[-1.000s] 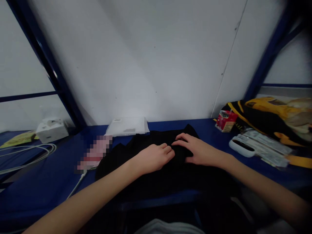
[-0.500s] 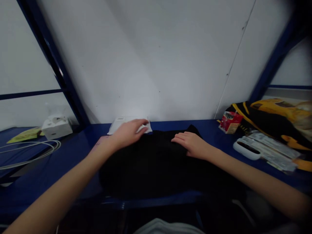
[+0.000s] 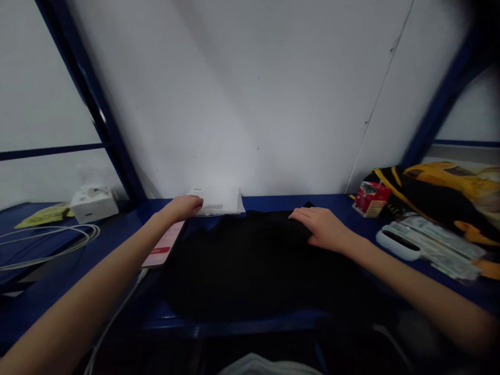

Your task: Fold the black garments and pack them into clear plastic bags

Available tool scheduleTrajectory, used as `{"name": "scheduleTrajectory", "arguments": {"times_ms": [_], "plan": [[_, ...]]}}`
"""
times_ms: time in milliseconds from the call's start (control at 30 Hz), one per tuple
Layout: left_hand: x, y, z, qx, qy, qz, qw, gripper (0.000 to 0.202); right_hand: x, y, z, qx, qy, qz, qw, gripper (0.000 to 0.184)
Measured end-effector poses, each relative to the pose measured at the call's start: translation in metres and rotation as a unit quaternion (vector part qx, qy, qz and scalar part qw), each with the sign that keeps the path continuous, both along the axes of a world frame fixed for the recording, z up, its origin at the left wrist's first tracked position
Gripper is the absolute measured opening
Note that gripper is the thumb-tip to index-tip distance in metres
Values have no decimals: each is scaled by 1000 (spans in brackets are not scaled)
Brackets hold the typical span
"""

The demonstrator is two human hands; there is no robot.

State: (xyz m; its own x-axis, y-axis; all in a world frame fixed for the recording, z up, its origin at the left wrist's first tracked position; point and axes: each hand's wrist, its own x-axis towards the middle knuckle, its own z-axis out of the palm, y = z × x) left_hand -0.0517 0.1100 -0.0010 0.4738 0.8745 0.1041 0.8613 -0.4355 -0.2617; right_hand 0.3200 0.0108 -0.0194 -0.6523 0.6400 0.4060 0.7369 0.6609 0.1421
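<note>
A dark black cloth [image 3: 242, 265] lies spread over the blue table, its folds hard to make out. My right hand [image 3: 324, 228] is at its upper right corner, fingers bent onto the fabric and closed on it. Beyond the cloth's upper left edge, my left hand [image 3: 183, 207] is curled beside a white flat packet or stack of paper [image 3: 221, 200]. Its fingers are bent together, and whatever is in them is hidden. Under my left forearm, partly covered, lies a phone [image 3: 163, 246] with a lit pink screen and a white cable [image 3: 117, 315].
At left are a white tissue box [image 3: 94, 204], a yellow-green packet [image 3: 42, 215] and a coiled white cable [image 3: 88, 234]. To the right stand a red box [image 3: 371, 199], a white oval case [image 3: 398, 245], clear plastic packs [image 3: 445, 245] and a black-and-yellow bag [image 3: 425, 195]. A white wall rises behind.
My left hand has moved left, off the white packet and the cloth's top edge, uncovering more of the packet and the phone. My right hand has shifted slightly right along the cloth.
</note>
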Motion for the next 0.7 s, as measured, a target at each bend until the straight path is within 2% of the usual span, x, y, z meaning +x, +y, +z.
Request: {"name": "scheduleTrajectory", "arguments": {"times_ms": [167,300,467,600,700], "plan": [[11,-1,6,105,-19,-35,994,25,12,-2,4,41,36,-27,998,30],[38,-20,16,154,-64,-87,982,25,26,-4,9,104,90,-88,987,26],[91,-58,22,97,28,-241,965,23,40,-3,14,194,183,-145,953,19],[127,-80,9,71,18,-291,954,24,41,-3,12,238,218,-128,938,20],[142,-86,-5,47,-28,-303,951,34,34,-4,8,278,234,-66,929,18]]}}
